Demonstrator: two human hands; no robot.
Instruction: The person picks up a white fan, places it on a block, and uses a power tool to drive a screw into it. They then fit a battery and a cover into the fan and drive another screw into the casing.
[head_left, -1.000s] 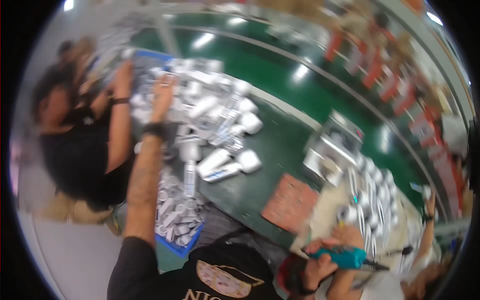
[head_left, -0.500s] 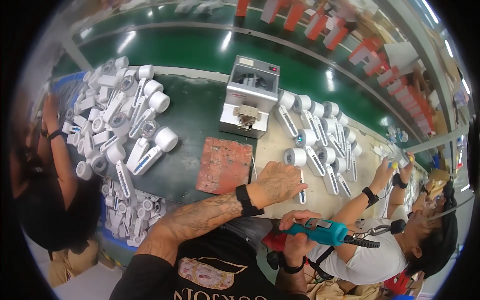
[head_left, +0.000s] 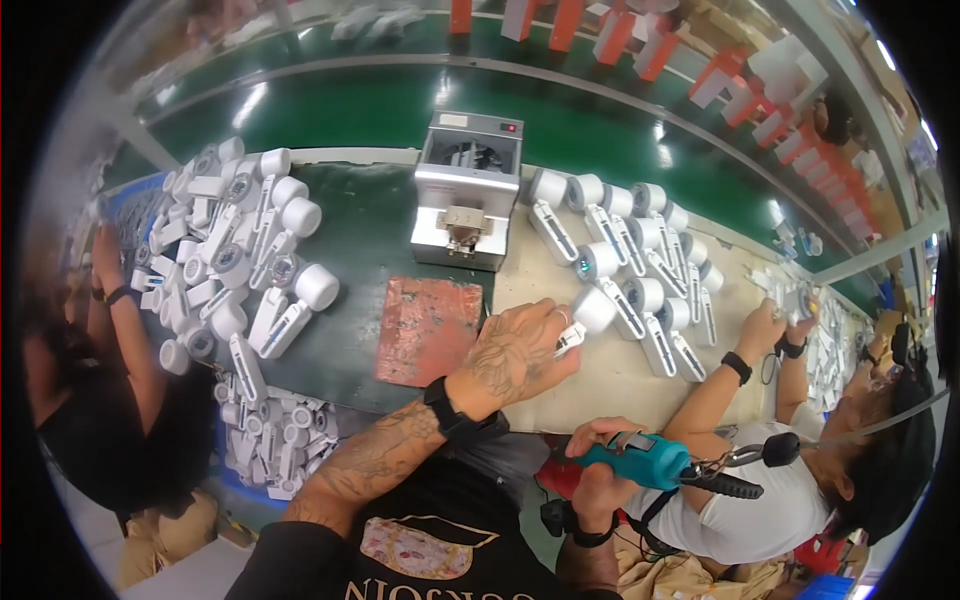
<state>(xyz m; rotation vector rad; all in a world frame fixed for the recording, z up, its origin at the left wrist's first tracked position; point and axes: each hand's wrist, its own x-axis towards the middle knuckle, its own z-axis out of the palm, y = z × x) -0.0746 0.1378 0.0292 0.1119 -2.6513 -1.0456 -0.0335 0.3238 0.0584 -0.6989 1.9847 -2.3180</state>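
Note:
My left hand point(head_left: 522, 350) is closed around the slim handle of a white device with a cylindrical head point(head_left: 592, 310), above the beige work surface. The handle is partly hidden by my fingers. Lower and to the right, my right hand point(head_left: 598, 478) grips a teal electric screwdriver point(head_left: 645, 462) near the table's front edge. The screwdriver lies sideways, with a black cord end and a hanging clip point(head_left: 745, 457) at its right. Just beyond my left hand stand rows of similar white devices point(head_left: 650, 290).
A silver box-shaped machine point(head_left: 467, 190) stands at the table's far edge, behind a worn red mat point(head_left: 430, 332). White devices are heaped point(head_left: 225, 240) at the left, with a blue-edged bin point(head_left: 275, 440) of more below. Co-workers sit left and right point(head_left: 745, 490).
My left hand has closed on a white device and tilted its handle toward me. The view has shifted slightly. My right hand keeps the screwdriver almost still.

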